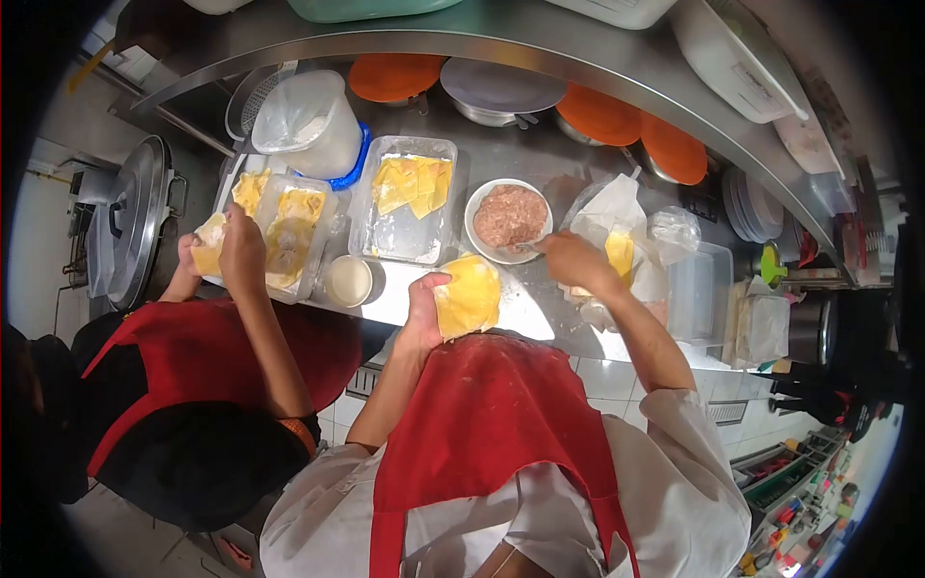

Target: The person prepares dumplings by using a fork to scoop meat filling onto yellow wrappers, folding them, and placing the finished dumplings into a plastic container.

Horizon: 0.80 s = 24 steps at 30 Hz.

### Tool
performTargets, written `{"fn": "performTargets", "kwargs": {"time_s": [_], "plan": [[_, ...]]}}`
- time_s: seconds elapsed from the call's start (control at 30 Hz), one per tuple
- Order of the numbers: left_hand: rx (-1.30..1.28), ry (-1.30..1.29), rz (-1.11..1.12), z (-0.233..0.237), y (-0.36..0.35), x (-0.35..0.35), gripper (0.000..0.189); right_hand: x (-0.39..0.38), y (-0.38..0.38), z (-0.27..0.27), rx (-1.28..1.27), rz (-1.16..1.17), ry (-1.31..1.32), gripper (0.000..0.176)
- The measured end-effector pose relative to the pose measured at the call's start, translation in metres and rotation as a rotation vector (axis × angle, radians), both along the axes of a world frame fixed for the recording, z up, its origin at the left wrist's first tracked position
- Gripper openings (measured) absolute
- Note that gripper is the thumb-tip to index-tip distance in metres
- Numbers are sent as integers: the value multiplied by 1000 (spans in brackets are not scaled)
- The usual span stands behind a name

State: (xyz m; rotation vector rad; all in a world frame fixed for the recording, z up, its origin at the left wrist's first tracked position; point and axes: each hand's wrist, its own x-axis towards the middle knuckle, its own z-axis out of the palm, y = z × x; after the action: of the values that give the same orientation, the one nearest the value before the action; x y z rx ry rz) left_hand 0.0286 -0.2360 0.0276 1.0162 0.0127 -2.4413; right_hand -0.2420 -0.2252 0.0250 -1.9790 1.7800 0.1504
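Observation:
Several yellow dough wrappers [468, 295] lie in my left hand [422, 306], its thumb over their edge. My right hand [575, 261] is closed round the handle of a utensil [528, 248], whose tip is at the rim of a white bowl [472, 227] of minced meat [511, 216]. To the right of that hand, yellow wrappers [620, 252] rest on white paper [612, 204]. A clear tray [358, 229] behind my left hand holds folded yellow pieces [412, 185]. A small cup of pale liquid [349, 281] stands left of my left hand.
At the left, a co-worker's hands [241, 249] hold a wrapper above a second tray [328, 231]. A white bucket [332, 140], orange lids [393, 77], a clear container [701, 299] and a plastic bag [674, 234] stand around. A metal shelf [540, 43] overhangs the counter's back.

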Motion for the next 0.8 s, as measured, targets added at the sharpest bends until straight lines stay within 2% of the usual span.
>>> {"fn": "performTargets", "kwargs": {"time_s": [0.1,0.2,0.33,0.47,0.57,0.67,0.8], "plan": [[19,5,23,9,2,5,58,-32,-7,-5,-305,295,-453,33],[-28,96,71,13,5,13,60,-30,6,54,358,-269,-864,37],[-89,211,102,18,5,16,62,-13,39,83,426,-475,-1250,38],[-114,298,97,31,5,11,62,9,56,94,336,-515,-1215,34],[-103,362,108,33,6,11,61,19,63,93,96,-455,-1100,34],[-110,410,121,41,5,11,60,26,70,82,-269,-326,-976,39],[-121,472,159,48,8,12,60,45,75,101,-501,-224,-767,53]]}}
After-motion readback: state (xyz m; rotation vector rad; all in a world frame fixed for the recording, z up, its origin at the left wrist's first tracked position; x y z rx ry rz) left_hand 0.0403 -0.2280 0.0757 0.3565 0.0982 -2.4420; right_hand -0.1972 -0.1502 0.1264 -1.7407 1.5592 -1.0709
